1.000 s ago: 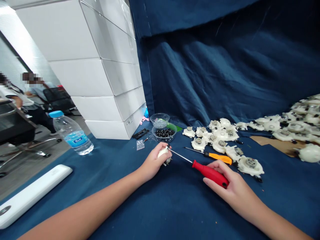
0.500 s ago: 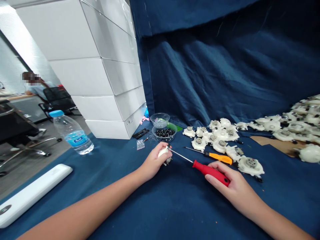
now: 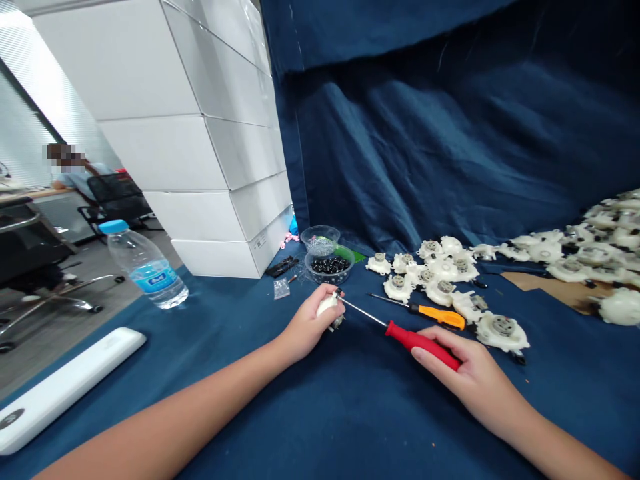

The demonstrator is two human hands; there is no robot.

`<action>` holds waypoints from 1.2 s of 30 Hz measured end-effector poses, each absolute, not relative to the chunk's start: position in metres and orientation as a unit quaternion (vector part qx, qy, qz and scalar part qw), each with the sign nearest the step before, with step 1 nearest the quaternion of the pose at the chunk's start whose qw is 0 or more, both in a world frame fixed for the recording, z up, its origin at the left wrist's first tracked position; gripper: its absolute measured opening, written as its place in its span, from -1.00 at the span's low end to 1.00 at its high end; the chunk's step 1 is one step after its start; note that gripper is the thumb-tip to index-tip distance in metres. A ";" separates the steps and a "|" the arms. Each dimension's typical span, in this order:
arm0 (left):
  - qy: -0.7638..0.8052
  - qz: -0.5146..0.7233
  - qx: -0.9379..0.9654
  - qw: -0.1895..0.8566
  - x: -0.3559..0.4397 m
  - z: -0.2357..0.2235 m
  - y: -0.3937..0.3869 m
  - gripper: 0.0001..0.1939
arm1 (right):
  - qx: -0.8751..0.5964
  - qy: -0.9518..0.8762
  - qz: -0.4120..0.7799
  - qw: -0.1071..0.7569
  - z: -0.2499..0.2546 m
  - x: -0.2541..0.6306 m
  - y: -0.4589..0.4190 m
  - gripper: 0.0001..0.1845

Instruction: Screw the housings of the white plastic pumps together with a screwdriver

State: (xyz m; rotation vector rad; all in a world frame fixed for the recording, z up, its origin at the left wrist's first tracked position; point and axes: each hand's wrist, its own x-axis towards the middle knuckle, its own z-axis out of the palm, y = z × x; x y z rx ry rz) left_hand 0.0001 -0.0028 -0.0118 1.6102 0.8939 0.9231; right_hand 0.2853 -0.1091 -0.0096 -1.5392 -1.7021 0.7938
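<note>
My left hand (image 3: 309, 321) is closed round a small cream plastic housing (image 3: 327, 305) with a black piece on its top edge. The palm and fingers cover part of it. In my right hand (image 3: 463, 367) lies the red handle of a screwdriver (image 3: 420, 345), thumb and fingers wrapped about it. Its steel shaft points left, and the tip meets the housing close to the black piece; the exact contact spot is too small to make out. Behind the red handle, a second screwdriver with an orange handle (image 3: 440, 316) rests on the blue cloth (image 3: 350, 413).
Several cream housings (image 3: 443, 269) lie at the right, with a larger pile (image 3: 595, 252) beyond. Two clear bowls, one holding black parts (image 3: 330, 267), stand behind my left hand. White boxes (image 3: 215, 257), a water bottle (image 3: 150, 270) and a white case (image 3: 75, 387) are at the left.
Almost nothing differs. My right hand has turned slightly on the red handle, so its end is now more covered by the fingers. The housing and screwdriver tip stay together.
</note>
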 end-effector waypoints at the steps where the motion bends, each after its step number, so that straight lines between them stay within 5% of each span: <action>1: 0.373 0.383 0.675 0.509 0.000 -0.012 -0.003 -0.67 | -0.590 -0.662 0.306 0.347 -0.008 0.285 -0.109 -0.56; 28: 0.374 0.380 0.677 0.508 0.001 -0.011 -0.003 -0.68 | -0.583 -0.677 0.275 0.356 -0.010 0.286 -0.108 -0.58; 36: 0.371 0.375 0.691 0.494 0.000 -0.009 -0.004 -0.71 | -0.584 -0.686 0.314 0.299 -0.004 0.286 -0.110 -0.58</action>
